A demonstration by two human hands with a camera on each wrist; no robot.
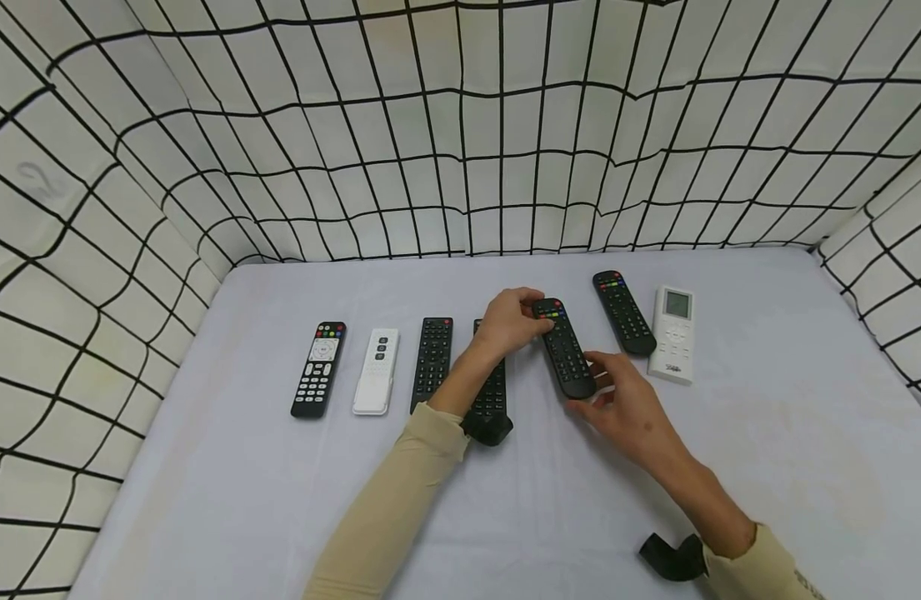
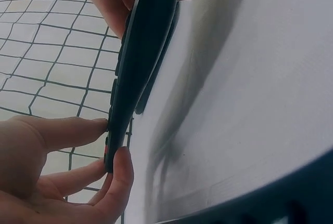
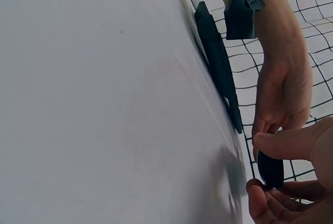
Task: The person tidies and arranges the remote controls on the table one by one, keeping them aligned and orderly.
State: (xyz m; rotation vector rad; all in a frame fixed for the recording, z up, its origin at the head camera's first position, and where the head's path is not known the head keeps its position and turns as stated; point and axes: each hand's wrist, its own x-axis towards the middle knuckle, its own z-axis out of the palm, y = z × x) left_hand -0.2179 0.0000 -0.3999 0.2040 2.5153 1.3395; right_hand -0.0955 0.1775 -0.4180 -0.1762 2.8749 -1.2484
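Note:
Both hands hold one black remote control point(image 1: 568, 354) with a red button and a row of coloured buttons at its far end. My left hand point(image 1: 508, 321) pinches that far end between thumb and fingers. At the near, rounded end, my right hand point(image 1: 628, 408) grips it. In the left wrist view the remote point(image 2: 143, 52) is seen edge-on, raised off the white cloth, with its shadow below. The right wrist view shows the thumb and fingers of my right hand point(image 3: 307, 148) around the rounded end of the remote point(image 3: 270, 169).
To the right lie another black remote point(image 1: 625, 312) and a white remote with a screen point(image 1: 672, 333). Leftward are a black one with white buttons point(image 1: 318, 371), a white one point(image 1: 376, 371) and two long black ones point(image 1: 432, 358), partly behind my left arm. Black netting point(image 1: 498, 125) borders the table.

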